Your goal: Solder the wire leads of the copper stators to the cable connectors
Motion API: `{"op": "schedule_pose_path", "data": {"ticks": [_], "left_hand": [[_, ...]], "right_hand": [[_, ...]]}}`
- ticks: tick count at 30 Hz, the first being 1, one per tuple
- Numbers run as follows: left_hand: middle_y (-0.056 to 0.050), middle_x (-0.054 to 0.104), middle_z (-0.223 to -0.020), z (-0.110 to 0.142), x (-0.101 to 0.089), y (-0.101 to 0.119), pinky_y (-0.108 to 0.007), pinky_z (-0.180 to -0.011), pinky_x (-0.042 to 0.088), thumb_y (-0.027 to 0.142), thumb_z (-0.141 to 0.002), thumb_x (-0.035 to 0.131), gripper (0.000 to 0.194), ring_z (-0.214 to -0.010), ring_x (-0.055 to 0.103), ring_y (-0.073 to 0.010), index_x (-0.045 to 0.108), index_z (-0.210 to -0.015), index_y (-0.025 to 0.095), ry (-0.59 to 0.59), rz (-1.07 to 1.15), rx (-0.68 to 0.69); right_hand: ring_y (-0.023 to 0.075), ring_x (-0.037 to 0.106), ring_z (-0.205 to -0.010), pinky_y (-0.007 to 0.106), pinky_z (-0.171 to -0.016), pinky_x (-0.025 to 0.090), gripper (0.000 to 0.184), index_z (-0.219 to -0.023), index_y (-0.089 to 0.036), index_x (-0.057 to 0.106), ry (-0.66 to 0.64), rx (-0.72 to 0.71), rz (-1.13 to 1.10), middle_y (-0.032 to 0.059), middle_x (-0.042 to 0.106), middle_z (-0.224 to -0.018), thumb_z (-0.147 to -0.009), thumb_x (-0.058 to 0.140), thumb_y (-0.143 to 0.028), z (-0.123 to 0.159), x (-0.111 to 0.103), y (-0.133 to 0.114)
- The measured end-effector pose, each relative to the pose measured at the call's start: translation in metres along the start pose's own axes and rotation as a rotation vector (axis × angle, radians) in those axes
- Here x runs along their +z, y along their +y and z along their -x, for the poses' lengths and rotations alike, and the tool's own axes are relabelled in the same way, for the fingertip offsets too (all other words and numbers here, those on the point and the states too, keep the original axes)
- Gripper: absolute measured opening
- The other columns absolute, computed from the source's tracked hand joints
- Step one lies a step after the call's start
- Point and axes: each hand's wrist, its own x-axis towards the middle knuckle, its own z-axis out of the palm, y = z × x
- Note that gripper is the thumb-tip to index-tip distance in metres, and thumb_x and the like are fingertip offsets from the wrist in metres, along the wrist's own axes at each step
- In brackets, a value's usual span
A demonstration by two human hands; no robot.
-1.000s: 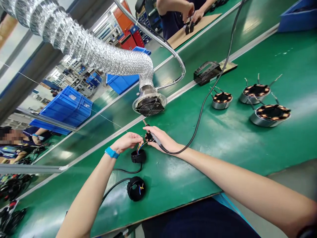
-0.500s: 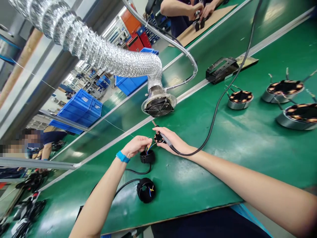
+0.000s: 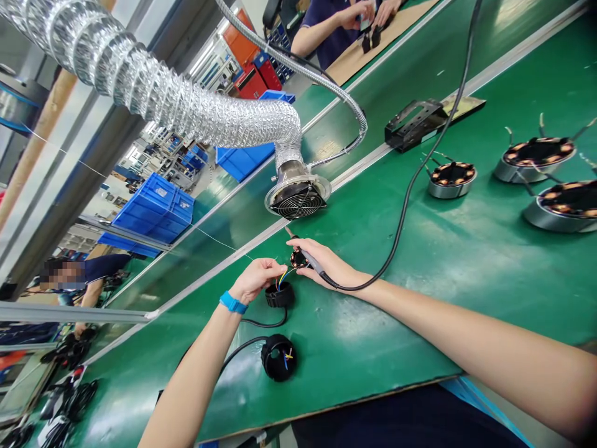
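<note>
Your right hand (image 3: 326,264) is closed in a pen-like grip around the soldering iron (image 3: 305,255), whose tip points toward 11 o'clock over the small copper-wound stator (image 3: 297,259). The iron's black cord (image 3: 410,186) leaves your hand and runs off toward 1 o'clock. Your left hand (image 3: 256,279) has its fingertips pinched together on the coloured wires (image 3: 282,278), which rise out of the black ring housing (image 3: 280,294) resting on the green surface (image 3: 420,298) just below both hands. A second black housing (image 3: 278,357) with its own cable lies at 6 o'clock from the first, well clear of your hands. The fume extractor fan (image 3: 297,198) hangs at 12 o'clock, just above the work. Three larger stators (image 3: 451,179) sit at 2 o'clock, far from your grip. Another person's hands (image 3: 368,12) work at the top edge.
</note>
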Motion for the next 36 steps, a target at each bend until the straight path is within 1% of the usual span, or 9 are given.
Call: {"op": "schedule_pose_path", "data": {"ticks": [2,5,9,11,14,16,24,28,36], "left_hand": [[0.006,0.041,-0.054,-0.001,-0.001,-0.001,-0.026,-0.047,0.007,0.06,-0.054,0.093,0.063,-0.046,0.025,-0.003,0.048,-0.062,0.017,0.004,0.008,-0.019],[0.008,0.037,-0.054,-0.003,-0.004,0.0,-0.026,-0.047,0.005,0.062,-0.056,0.092,0.063,-0.046,0.02,-0.0025,0.05,-0.063,0.016,-0.075,0.041,-0.054],[0.005,0.042,-0.058,-0.008,-0.001,0.011,-0.027,-0.049,0.002,0.074,-0.066,0.08,0.068,-0.047,0.015,-0.0027,0.066,-0.082,0.01,-0.169,0.033,-0.12],[0.004,0.045,-0.06,-0.01,0.005,0.016,-0.027,-0.049,0.003,0.075,-0.065,0.079,0.07,-0.047,0.017,-0.0028,0.069,-0.083,0.009,-0.128,-0.026,-0.152],[0.006,0.039,-0.057,-0.012,0.012,0.022,-0.028,-0.05,0.003,0.067,-0.057,0.088,0.064,-0.046,0.018,-0.0029,0.068,-0.077,0.01,-0.069,-0.056,-0.183],[0.008,0.036,-0.055,-0.011,0.013,0.022,-0.028,-0.05,0.004,0.061,-0.054,0.091,0.061,-0.047,0.018,-0.003,0.066,-0.075,0.01,-0.069,-0.032,-0.164],[0.007,0.037,-0.057,-0.004,-0.001,0.008,-0.025,-0.051,0.009,0.053,-0.058,0.093,0.058,-0.05,0.022,-0.0038,0.051,-0.063,0.014,-0.099,0.051,-0.084],[0.004,0.044,-0.062,-0.001,-0.004,0.004,-0.024,-0.05,0.01,0.054,-0.062,0.092,0.053,-0.051,0.026,-0.0037,0.06,-0.07,0.012,-0.121,0.062,-0.088],[0.001,0.053,-0.065,0.002,-0.001,0.004,-0.024,-0.049,0.009,0.052,-0.058,0.092,0.052,-0.049,0.03,-0.0025,0.066,-0.074,0.01,-0.117,0.056,-0.088]], "right_hand": [[0.0235,0.064,-0.102,0.042,-0.094,0.055,0.064,-0.141,-0.02,0.048,0.003,0.002,-0.001,0.0106,0.061,-0.118,-0.083,0.072,-0.008,0.0,0.0,-0.001],[0.0243,0.064,-0.104,0.043,-0.095,0.055,0.063,-0.141,-0.021,0.048,0.002,0.003,0.001,0.0113,0.061,-0.12,-0.084,0.071,-0.009,0.0,0.0,-0.001],[0.0253,0.063,-0.109,0.044,-0.097,0.054,0.064,-0.142,-0.021,0.048,-0.007,-0.007,0.017,0.0122,0.06,-0.125,-0.083,0.072,-0.009,0.0,0.001,0.0],[0.0253,0.063,-0.108,0.043,-0.096,0.054,0.063,-0.14,-0.021,0.049,0.004,-0.006,0.029,0.0124,0.06,-0.125,-0.084,0.073,-0.011,0.0,0.002,0.002],[0.0245,0.063,-0.105,0.042,-0.094,0.055,0.062,-0.14,-0.021,0.049,0.008,0.003,0.034,0.012,0.06,-0.125,-0.084,0.074,-0.013,-0.001,0.003,0.003],[0.0241,0.063,-0.104,0.042,-0.094,0.055,0.063,-0.14,-0.021,0.049,-0.002,0.004,0.032,0.0114,0.06,-0.123,-0.083,0.075,-0.012,-0.001,0.002,0.003],[0.0245,0.063,-0.105,0.043,-0.094,0.054,0.063,-0.14,-0.02,0.048,-0.024,-0.008,0.018,0.0109,0.06,-0.119,-0.083,0.073,-0.009,-0.001,-0.003,-0.001],[0.0242,0.063,-0.104,0.043,-0.094,0.054,0.063,-0.14,-0.02,0.048,-0.013,-0.013,0.02,0.0107,0.061,-0.117,-0.083,0.073,-0.009,-0.001,-0.003,0.0],[0.0246,0.063,-0.102,0.043,-0.093,0.054,0.062,-0.14,-0.021,0.048,-0.013,-0.027,0.033,0.0102,0.061,-0.116,-0.084,0.074,-0.013,-0.001,-0.003,0.001]]}}
